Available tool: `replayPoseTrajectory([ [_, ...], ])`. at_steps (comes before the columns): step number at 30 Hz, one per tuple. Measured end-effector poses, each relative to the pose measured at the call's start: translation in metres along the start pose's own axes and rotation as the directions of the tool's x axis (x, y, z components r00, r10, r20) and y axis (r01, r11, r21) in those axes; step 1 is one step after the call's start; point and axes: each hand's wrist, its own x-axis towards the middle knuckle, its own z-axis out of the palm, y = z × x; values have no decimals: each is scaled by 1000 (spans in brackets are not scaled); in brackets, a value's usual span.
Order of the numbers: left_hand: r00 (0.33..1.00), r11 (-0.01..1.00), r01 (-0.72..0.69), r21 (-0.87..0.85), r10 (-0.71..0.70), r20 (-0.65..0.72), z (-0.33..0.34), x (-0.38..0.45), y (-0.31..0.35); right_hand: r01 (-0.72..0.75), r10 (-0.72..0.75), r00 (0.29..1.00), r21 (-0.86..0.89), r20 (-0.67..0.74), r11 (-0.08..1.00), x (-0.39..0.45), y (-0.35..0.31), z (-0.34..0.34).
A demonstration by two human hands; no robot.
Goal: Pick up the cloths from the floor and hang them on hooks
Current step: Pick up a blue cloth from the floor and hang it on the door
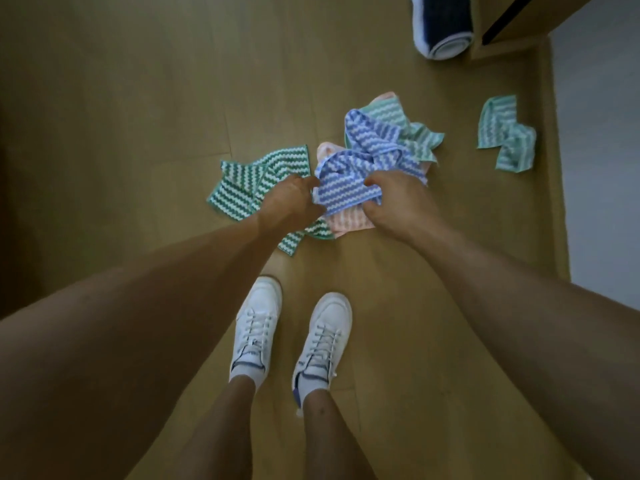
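Both arms reach down to the pile on the wood floor (pixel 121 133). The left hand (pixel 289 206) and right hand (pixel 391 199) each pinch an edge of the blue cloth (pixel 346 188), which sits atop a pink cloth (pixel 346 223). A dark green cloth (pixel 249 181) lies under the left wrist, a pale green cloth (pixel 502 133) well apart to the right, white shoes (pixel 256 327) below

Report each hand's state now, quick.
Left hand: grips the left edge of the blue striped cloth.
Right hand: grips the same cloth's right side, thumb and fingers curled round it.
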Motion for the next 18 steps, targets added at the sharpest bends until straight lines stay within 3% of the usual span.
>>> replayPoseTrajectory([
  [7,986,985,44,167,-70,149,44,69,-14,15,-13,999,-46,31,999,43,16,42],
  [11,981,996,56,66,-67,181,42,77,-14,16,-14,999,-34,43,999,46,19,45],
  [15,995,993,-104,47,103,17,20,55,-7,17,-17,1000,-2,11,1000,40,12,32],
  [18,946,954,-289,77,297,-132,-9,22,7,-7,11,998,73,-59,997,32,1,11],
])
